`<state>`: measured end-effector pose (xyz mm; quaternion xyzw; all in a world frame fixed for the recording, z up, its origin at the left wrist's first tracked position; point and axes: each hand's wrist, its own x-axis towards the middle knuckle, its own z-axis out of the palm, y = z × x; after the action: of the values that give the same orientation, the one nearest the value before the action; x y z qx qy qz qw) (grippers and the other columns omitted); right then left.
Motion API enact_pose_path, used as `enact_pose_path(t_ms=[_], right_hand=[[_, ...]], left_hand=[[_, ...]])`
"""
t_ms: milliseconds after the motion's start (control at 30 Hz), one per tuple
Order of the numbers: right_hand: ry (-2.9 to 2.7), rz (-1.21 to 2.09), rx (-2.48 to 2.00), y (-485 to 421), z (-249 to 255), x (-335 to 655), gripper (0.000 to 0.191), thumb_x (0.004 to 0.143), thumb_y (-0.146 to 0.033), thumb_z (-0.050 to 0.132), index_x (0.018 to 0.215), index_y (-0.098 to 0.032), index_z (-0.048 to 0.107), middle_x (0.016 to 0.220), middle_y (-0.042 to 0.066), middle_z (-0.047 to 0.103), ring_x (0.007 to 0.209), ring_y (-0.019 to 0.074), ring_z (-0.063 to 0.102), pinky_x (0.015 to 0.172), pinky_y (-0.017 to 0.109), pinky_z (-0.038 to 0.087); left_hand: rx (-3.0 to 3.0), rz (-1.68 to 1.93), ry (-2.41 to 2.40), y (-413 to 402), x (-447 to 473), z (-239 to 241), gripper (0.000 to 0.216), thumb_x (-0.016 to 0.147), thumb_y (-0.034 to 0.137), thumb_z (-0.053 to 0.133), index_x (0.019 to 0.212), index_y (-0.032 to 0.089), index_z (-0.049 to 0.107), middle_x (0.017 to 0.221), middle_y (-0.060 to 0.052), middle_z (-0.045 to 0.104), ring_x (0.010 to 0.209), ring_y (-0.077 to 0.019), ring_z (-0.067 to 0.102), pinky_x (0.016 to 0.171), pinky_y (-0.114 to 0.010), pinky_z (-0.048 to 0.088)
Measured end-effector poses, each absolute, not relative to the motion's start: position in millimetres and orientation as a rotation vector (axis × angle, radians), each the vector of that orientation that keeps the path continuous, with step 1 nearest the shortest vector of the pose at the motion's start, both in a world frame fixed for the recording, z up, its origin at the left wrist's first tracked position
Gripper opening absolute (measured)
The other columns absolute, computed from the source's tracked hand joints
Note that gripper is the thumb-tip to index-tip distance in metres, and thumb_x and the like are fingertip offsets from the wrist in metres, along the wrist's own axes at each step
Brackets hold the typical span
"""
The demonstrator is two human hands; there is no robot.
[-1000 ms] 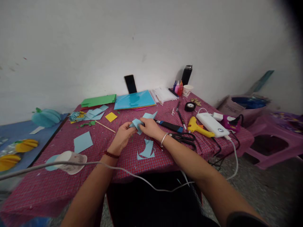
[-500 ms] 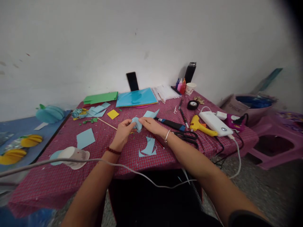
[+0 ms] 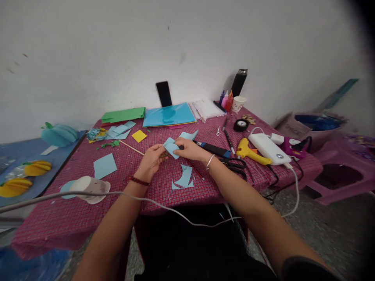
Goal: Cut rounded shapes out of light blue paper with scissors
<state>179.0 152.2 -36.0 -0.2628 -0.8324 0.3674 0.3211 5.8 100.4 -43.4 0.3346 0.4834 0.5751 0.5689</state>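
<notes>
Between my hands, above the table's middle, is a light blue piece of paper (image 3: 171, 147) that looks folded or layered. My left hand (image 3: 152, 159) pinches its left edge, and my right hand (image 3: 190, 150) has its fingers closed on the right side. Curved light blue paper offcuts (image 3: 185, 177) lie just below on the cloth. Another blue paper (image 3: 188, 135) sits behind my right hand. A thin wooden stick (image 3: 131, 147) points toward my left hand. Black-handled scissors (image 3: 236, 166) rest beside my right wrist.
A yellow glue gun (image 3: 250, 152) and white power bank (image 3: 269, 148) are on the right. A paper cup (image 3: 90, 189) lies on its side at left, near a square blue sheet (image 3: 104, 166). A white cable (image 3: 164, 208) crosses in front of my forearms. Behind stands a phone (image 3: 163, 93).
The blue paper now shows more of its faces, as if turned or spread. My right fingers have shifted along it, and the view has moved slightly.
</notes>
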Motion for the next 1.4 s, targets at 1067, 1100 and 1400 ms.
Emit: enact_pose_path(t_ms=[1067, 1100, 1400], right_hand=[[-2.185, 0.912, -0.993, 151.5, -42.7, 174.5, 0.016, 0.071, -0.016, 0.053, 0.058, -0.017, 0.044, 0.055, -0.007, 0.039, 0.056, 0.0097, 0.038, 0.054, 0.023, 0.023], [-2.185, 0.911, -0.994, 151.7, -43.0, 174.4, 0.016, 0.071, -0.016, 0.053, 0.058, -0.017, 0.044, 0.055, -0.007, 0.040, 0.056, 0.0097, 0.038, 0.054, 0.023, 0.023], [-2.205, 0.862, -0.999, 151.9, -43.9, 174.1, 0.017, 0.071, -0.018, 0.053, 0.057, -0.017, 0.043, 0.054, -0.007, 0.039, 0.056, 0.0094, 0.038, 0.054, 0.024, 0.022]], left_hand=[[1.011, 1.306, 1.108, 97.8, 14.5, -45.9, 0.021, 0.061, 0.027, 0.076, 0.071, 0.010, 0.067, 0.075, -0.005, 0.069, 0.071, -0.0145, 0.064, 0.074, -0.030, 0.054], [1.017, 1.300, 1.108, 98.1, 14.3, -46.7, 0.022, 0.061, 0.026, 0.076, 0.071, 0.010, 0.067, 0.076, -0.005, 0.069, 0.072, -0.0144, 0.064, 0.074, -0.029, 0.053], [1.001, 1.322, 1.127, 99.1, 15.8, -49.6, 0.024, 0.061, 0.029, 0.076, 0.071, 0.010, 0.067, 0.074, -0.005, 0.068, 0.070, -0.0140, 0.064, 0.073, -0.029, 0.053]])
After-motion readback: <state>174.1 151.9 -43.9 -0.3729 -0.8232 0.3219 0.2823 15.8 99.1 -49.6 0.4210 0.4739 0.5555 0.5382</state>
